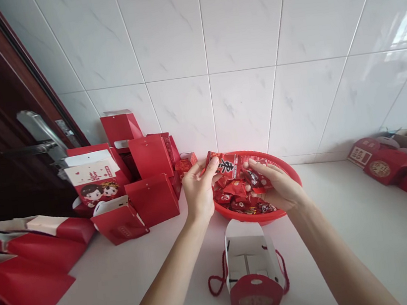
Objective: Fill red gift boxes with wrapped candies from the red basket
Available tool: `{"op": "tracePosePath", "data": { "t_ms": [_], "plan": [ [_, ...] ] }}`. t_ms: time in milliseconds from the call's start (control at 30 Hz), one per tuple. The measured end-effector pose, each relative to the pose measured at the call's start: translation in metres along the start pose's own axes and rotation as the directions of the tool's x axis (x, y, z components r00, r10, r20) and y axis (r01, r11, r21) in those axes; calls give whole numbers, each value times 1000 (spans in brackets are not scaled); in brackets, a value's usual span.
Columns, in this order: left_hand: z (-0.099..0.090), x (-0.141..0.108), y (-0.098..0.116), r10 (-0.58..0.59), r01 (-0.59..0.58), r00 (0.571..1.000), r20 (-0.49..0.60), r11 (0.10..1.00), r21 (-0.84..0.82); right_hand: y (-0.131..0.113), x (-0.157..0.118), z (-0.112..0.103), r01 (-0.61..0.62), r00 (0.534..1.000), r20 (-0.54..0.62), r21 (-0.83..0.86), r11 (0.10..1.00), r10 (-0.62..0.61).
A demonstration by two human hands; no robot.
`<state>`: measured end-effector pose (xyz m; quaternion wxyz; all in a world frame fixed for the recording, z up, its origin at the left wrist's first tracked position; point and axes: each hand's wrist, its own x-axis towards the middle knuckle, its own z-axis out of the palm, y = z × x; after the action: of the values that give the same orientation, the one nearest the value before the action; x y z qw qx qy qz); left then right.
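My left hand (200, 189) pinches a red snack packet (230, 165) with a large black character, thumb on top, over the basket's near-left part. Held in the fingers of my right hand (282, 185) are wrapped candies (253, 179), one dark and shiny, others red. Both hands are above a red plastic basket (290, 165) containing more wrapped candies (235, 188). In front of the basket stands a red gift box (256, 293) with its top flaps apart, a white inside and dark red cord handles at both sides. No candies show in the visible part of its inside.
Several red gift boxes (156, 202) stand to the left, one with a cartoon couple (98, 190). More red boxes (385, 168) lie at the far right. A white tiled wall (245, 102) rises behind the white table (330, 206); a dark door with a metal handle (42, 138) is at left.
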<state>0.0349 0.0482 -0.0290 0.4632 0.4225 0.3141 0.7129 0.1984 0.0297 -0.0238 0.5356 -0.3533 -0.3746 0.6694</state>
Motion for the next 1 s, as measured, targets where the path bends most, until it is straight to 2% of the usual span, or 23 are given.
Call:
{"op": "tracePosePath", "data": {
  "t_ms": [133, 333, 467, 667, 767, 867, 1000],
  "plan": [
    [5, -4, 1, -6, 7, 1000, 28, 1000, -29, 5, -3, 7, 115, 993, 40, -59, 992, -113],
    [4, -5, 0, -109, 113, 983, 150, 994, -15, 2, -6, 1, 312, 945, -70, -89, 946, -318],
    [1, -4, 3, -157, 156, 948, 275, 987, 25, -9, -11, -2, 350, 932, -71, -92, 932, -357],
    [3, -7, 4, -200, 225, 926, 320, 973, -45, -16, -13, -6, 347, 935, -50, -83, 934, -351],
    [3, -8, 5, -233, 273, 894, 384, 960, -54, -17, -12, -8, 345, 937, -28, -52, 937, -347],
    [-1, -6, 7, -279, 302, 846, 454, 953, 23, -18, -13, -9, 372, 925, -55, -72, 925, -376],
    [-9, -4, 11, -351, 319, 719, 600, 933, 164, -21, -14, -8, 366, 925, -43, -166, 916, -377]
  ]
}}
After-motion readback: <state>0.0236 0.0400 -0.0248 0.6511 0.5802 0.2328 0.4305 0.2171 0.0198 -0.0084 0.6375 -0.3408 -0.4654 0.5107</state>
